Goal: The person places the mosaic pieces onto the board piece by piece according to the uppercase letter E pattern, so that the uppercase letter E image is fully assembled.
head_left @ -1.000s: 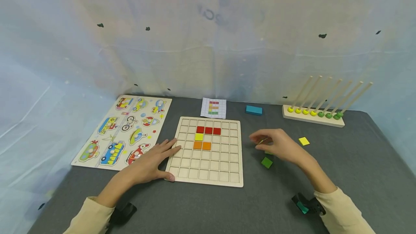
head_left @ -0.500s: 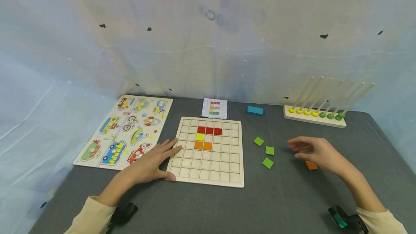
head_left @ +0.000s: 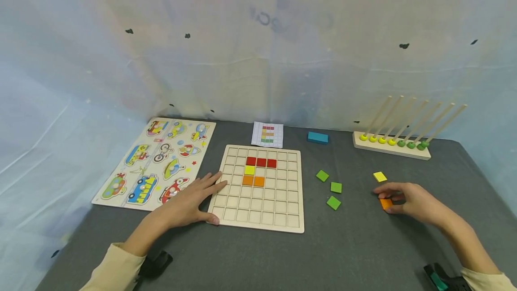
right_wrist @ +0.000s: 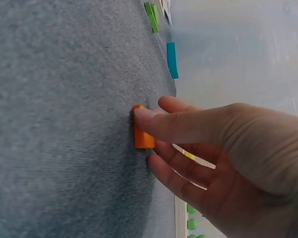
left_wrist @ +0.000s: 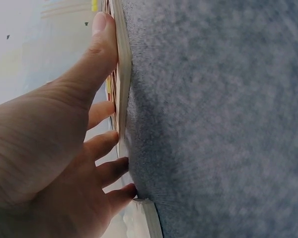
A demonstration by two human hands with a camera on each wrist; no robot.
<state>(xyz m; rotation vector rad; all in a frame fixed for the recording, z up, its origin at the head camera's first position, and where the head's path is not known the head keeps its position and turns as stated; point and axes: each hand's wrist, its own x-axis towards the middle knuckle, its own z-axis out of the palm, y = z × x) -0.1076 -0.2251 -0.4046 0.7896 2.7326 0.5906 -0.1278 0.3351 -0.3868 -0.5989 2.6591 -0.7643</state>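
My left hand rests along the left edge of a wooden grid board, fingers spread and thumb at the near corner. Red tiles, a yellow tile and two orange tiles sit in its cells. On the right, my right hand pinches a loose orange tile between thumb and fingers, low at the cloth. The right wrist view shows the thumb against that orange tile. Just beyond the hand lies a loose yellow tile.
Three green tiles lie right of the board. Behind stand a pattern card, a blue block and a bead rack with upright pegs. A vehicle puzzle board lies at the left.
My right hand has left the green tiles, where a third now lies, moved right and come down on the orange tile. The left hand stays on the board.
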